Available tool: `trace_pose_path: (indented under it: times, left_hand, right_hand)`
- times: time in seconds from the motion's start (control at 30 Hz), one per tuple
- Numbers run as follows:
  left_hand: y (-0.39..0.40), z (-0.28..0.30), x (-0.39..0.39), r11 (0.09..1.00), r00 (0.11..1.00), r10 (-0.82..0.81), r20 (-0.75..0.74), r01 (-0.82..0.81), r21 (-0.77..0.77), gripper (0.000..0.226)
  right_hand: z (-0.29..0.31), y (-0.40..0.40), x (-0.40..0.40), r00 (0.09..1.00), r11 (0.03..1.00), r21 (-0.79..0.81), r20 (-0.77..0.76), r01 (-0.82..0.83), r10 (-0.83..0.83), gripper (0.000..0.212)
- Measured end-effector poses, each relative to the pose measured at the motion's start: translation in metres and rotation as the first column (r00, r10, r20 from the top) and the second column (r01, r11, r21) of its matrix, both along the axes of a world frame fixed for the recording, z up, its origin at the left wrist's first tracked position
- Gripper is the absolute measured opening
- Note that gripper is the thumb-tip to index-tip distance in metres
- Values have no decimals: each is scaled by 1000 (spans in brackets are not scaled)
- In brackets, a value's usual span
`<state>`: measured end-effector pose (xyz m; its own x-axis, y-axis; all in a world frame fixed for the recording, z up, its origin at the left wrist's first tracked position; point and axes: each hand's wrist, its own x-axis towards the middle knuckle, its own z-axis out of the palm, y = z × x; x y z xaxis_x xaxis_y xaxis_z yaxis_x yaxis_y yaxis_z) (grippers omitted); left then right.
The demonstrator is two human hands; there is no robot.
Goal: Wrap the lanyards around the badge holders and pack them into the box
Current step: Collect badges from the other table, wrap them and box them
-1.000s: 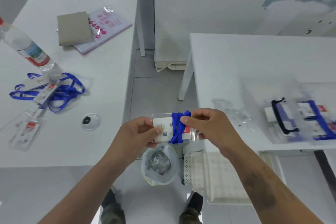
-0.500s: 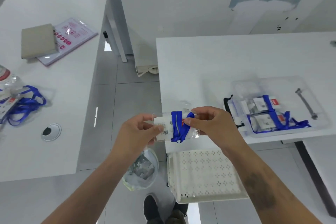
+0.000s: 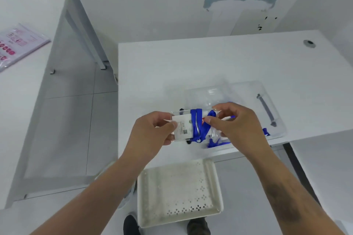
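Head view looks down on both my hands, raised in front of me over the near edge of a white table (image 3: 219,63). Between them I hold a clear badge holder (image 3: 181,128) with a white card inside; a small QR code shows near its lower middle. My left hand (image 3: 150,131) grips the holder's left end, thumb on top and fingers curled underneath. A blue lanyard (image 3: 198,126) is wound around the holder's middle in several turns, just right of my left thumb. My right hand (image 3: 235,122) pinches the lanyard against the holder's right part, thumb and forefinger closed on the blue strap, the other fingers curled behind. Directly beyond and partly under my right hand sits the clear plastic box (image 3: 275,120) on the table, with a dark handle (image 3: 266,109) on its far right side; bits of blue strap already lie inside it, showing just below and to the right of my right hand. Below my wrists, on the floor, stands a white perforated basket (image 3: 179,191). Far off to the left of my left hand, a pink-printed sheet (image 3: 17,46) in a clear sleeve lies on another white table.
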<state>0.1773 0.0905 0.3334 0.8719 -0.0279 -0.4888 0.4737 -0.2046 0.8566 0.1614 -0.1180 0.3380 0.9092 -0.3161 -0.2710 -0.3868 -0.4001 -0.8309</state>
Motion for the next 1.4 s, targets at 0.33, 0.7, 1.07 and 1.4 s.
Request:
trace_pose_path:
  times: [0.33,0.7,1.07,1.4]
  left_hand:
    - [-135,-16,28,997,984,59,-170,-50,57,14]
    - [-172,-53,57,978,918,138,-371,-68,196,10]
    - [-175,-88,59,946,955,34,-293,64,318,74]
    - [-128,-28,20,973,987,-46,152,10,230,35]
  right_hand:
    - [-31,-117,54,983,964,-212,-123,-160,136,36]
    - [-92,-98,95,924,883,-321,-284,-343,256,31]
    - [-99,-82,107,874,814,-380,-389,-441,292,24]
    - [-53,-90,60,951,870,-386,-74,-306,302,33]
